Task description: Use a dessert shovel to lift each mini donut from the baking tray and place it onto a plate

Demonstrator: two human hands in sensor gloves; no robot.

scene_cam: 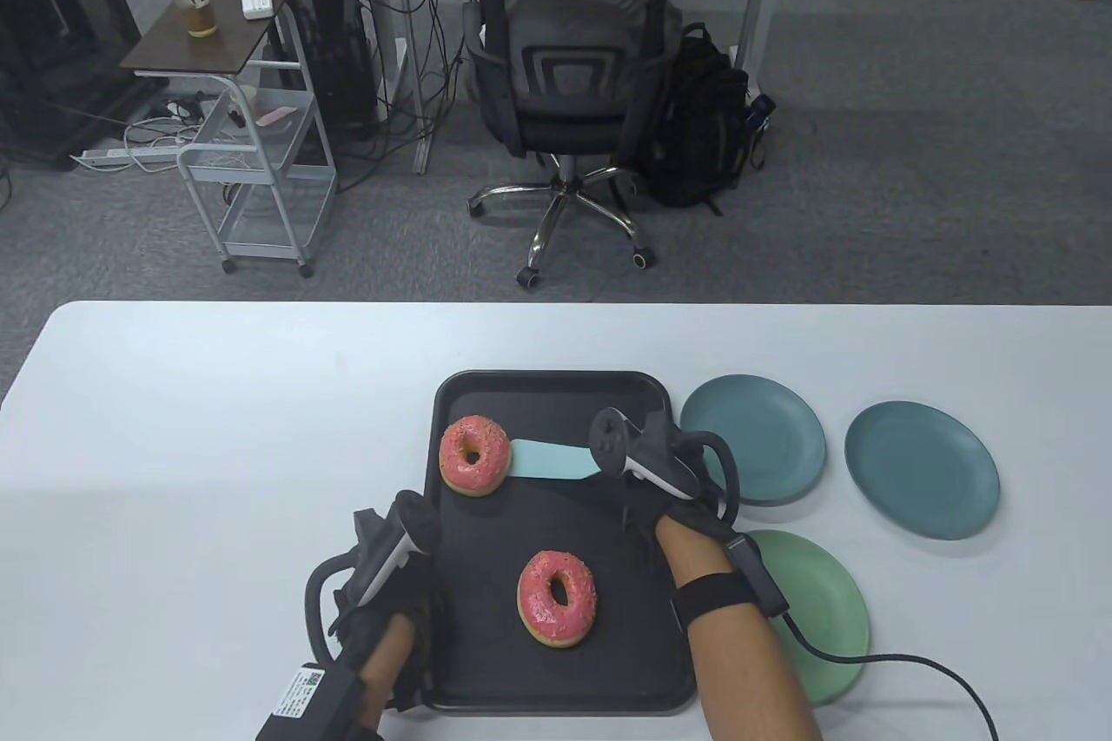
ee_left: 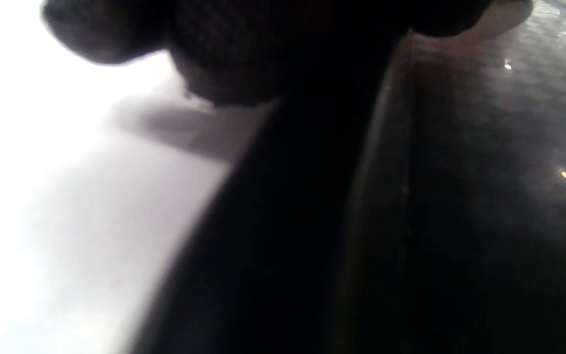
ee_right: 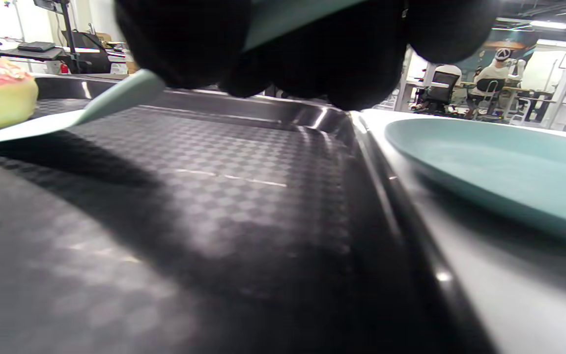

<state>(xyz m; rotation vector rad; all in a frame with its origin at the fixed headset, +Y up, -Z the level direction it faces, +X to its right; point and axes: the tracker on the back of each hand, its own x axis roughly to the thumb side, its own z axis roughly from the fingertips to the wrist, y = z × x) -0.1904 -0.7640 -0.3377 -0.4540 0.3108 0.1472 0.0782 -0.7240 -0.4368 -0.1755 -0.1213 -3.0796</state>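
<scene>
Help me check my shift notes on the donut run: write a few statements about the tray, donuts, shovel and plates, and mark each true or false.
1. Two pink-frosted donuts lie on the black baking tray, the far donut and the near donut. True.
2. The right hand holds the dessert shovel, its blade at the far donut. True.
3. One donut already sits on the far teal plate. False: all three plates hold nothing.
4. The plates lie to the left of the tray. False: they lie to its right, the near teal plate beside its rim.
5. The left hand rests at the tray's left edge. True.
</scene>
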